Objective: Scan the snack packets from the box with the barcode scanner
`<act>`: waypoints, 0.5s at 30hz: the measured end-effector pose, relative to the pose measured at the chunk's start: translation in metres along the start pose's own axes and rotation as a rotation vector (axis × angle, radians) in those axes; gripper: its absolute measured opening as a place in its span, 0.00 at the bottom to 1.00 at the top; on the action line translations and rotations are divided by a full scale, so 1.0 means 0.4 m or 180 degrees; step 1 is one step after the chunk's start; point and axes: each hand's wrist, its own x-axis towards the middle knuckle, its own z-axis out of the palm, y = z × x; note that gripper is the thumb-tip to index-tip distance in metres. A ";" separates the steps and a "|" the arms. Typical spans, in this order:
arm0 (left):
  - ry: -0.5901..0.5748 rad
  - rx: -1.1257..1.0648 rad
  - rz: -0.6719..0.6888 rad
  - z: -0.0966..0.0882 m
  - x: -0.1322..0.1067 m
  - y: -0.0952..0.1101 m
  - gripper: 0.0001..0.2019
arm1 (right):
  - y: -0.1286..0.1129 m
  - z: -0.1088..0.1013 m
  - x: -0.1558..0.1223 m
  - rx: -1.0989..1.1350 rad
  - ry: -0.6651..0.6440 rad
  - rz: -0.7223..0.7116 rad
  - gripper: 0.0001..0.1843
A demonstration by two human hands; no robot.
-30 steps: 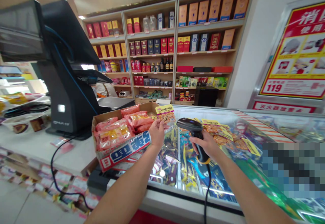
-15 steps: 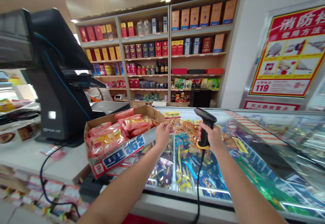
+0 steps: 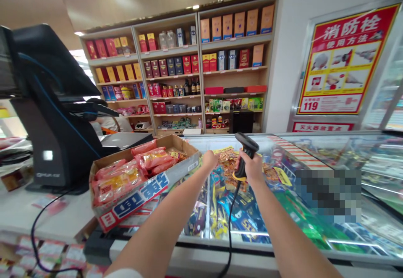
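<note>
My right hand [image 3: 254, 166] is wrapped round the handle of a black barcode scanner [image 3: 247, 143], held upright over the glass-topped freezer [image 3: 208, 204]. Its cable [image 3: 231, 223] hangs down toward the counter's front edge. To the left, my left hand [image 3: 210, 160] is closed at the edge of a small snack packet [image 3: 224, 151] with a yellow header; the fingertips are partly hidden. More such brown snack packets [image 3: 231, 169] lie on the glass beneath both hands. Left of my left forearm, an open cardboard box [image 3: 151, 192] holds several pink-wrapped packs [image 3: 126, 175].
A black point-of-sale terminal [image 3: 47, 143] stands on the white counter [image 3: 72, 215] at left. Inside the freezer, several colourful ice-cream wrappers [image 3: 245, 217] show. Behind, shelves [image 3: 171, 74] carry boxed bottles. A red fire-hydrant poster [image 3: 341, 66] hangs on the right wall.
The view has turned slightly right, so the scene sits further left. The yellow-headed packet has tipped and now lies to the right of my left hand. The scanner stays in my right hand.
</note>
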 end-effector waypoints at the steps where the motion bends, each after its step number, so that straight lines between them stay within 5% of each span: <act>1: 0.0066 0.0276 0.0065 -0.018 -0.003 0.001 0.12 | 0.001 0.002 -0.002 -0.0013 -0.0026 0.0020 0.16; 7: 0.0617 0.1395 0.0574 -0.231 0.028 0.018 0.08 | 0.005 0.021 -0.029 -0.0253 -0.0385 0.0055 0.15; 11: 0.0818 0.1940 -0.0196 -0.381 0.085 -0.034 0.15 | 0.020 0.037 -0.045 -0.0532 -0.0524 -0.0031 0.16; 15: 0.1246 0.1401 -0.0539 -0.416 0.114 -0.111 0.25 | 0.043 0.044 -0.049 -0.0762 -0.0663 -0.0149 0.18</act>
